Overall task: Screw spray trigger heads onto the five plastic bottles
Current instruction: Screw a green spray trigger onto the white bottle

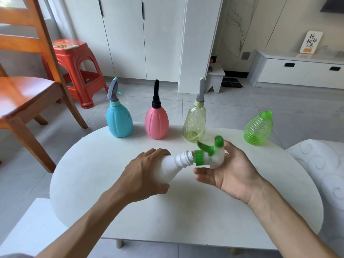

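Observation:
My left hand (143, 175) grips a white bottle (173, 167) tilted on its side, neck pointing right. My right hand (229, 170) holds a white and green trigger head (210, 155) with its green collar at the bottle's threaded neck. At the back of the white round table (104, 192) stand a blue bottle (119, 120), a pink bottle (156, 121) and a pale yellow bottle (194, 121), each with a trigger head on. A bright green ribbed bottle (258, 128) stands at the right with an open neck.
A wooden chair (28, 90) and a red plastic stool (74, 71) stand at the left beyond the table. A white patterned cushion (323, 164) lies at the table's right. White cabinets line the far wall.

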`<state>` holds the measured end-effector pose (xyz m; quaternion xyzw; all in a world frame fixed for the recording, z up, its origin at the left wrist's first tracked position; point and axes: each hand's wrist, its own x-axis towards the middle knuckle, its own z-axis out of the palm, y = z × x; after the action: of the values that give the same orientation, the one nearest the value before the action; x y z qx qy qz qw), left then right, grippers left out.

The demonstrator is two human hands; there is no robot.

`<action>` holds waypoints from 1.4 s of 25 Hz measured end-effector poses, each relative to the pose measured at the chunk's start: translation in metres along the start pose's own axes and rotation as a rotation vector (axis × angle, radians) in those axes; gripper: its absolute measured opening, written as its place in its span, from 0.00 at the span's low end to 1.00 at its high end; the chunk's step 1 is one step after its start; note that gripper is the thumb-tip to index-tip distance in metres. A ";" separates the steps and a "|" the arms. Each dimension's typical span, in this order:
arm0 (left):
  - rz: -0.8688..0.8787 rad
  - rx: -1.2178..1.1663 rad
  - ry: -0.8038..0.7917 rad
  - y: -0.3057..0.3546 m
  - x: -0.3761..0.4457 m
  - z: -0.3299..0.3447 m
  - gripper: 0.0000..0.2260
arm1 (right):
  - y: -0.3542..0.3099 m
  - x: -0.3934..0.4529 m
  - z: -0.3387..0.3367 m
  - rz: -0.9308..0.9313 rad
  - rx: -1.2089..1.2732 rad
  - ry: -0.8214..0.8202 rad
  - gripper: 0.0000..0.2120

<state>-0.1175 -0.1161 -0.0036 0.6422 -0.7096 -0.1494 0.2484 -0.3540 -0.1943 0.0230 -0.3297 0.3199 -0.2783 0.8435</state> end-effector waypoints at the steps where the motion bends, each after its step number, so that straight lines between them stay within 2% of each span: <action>1: -0.030 -0.061 -0.015 0.001 0.001 0.000 0.28 | 0.000 0.000 -0.001 -0.036 0.014 -0.023 0.26; 4: -0.093 -0.158 -0.063 0.007 0.003 0.000 0.27 | 0.003 0.000 0.000 -0.152 0.063 -0.109 0.26; 6: -0.116 -0.210 -0.087 0.013 0.003 0.002 0.27 | 0.008 0.001 0.002 -0.279 0.036 -0.109 0.22; 9: -0.104 -0.228 -0.106 0.019 0.002 0.004 0.28 | 0.016 0.004 0.003 -0.461 -0.193 0.004 0.16; 11: -0.114 -0.223 -0.121 0.020 0.002 0.004 0.28 | 0.015 0.006 0.002 -0.519 -0.338 0.024 0.18; 13: -0.125 -0.210 -0.146 0.020 0.003 0.004 0.28 | 0.011 0.006 -0.001 -0.529 -0.409 -0.016 0.22; 17: -0.163 -0.256 -0.175 0.020 0.003 0.005 0.28 | 0.008 0.009 0.000 -0.578 -0.402 -0.028 0.22; 19: -0.175 -0.285 -0.173 0.021 0.002 0.007 0.27 | 0.010 0.009 0.003 -0.630 -0.388 0.025 0.25; 23: -0.169 -0.298 -0.165 0.027 0.001 0.011 0.27 | 0.019 0.013 0.012 -0.678 -0.439 0.246 0.31; 25: -0.180 -0.320 -0.152 0.030 0.002 0.013 0.26 | 0.023 0.015 0.014 -0.663 -0.423 0.227 0.29; 28: -0.213 -0.361 -0.104 0.031 0.007 0.010 0.28 | 0.018 0.013 0.016 -0.609 -0.349 0.112 0.13; 29: -0.213 -0.365 -0.091 0.031 0.008 0.009 0.28 | 0.016 0.012 0.016 -0.608 -0.352 0.100 0.12; 35: -0.196 -0.340 -0.097 0.035 0.008 0.012 0.28 | 0.012 0.009 0.018 -0.630 -0.309 0.162 0.17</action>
<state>-0.1539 -0.1205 0.0064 0.6492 -0.6192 -0.3213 0.3030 -0.3315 -0.1860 0.0210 -0.5127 0.3068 -0.4983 0.6283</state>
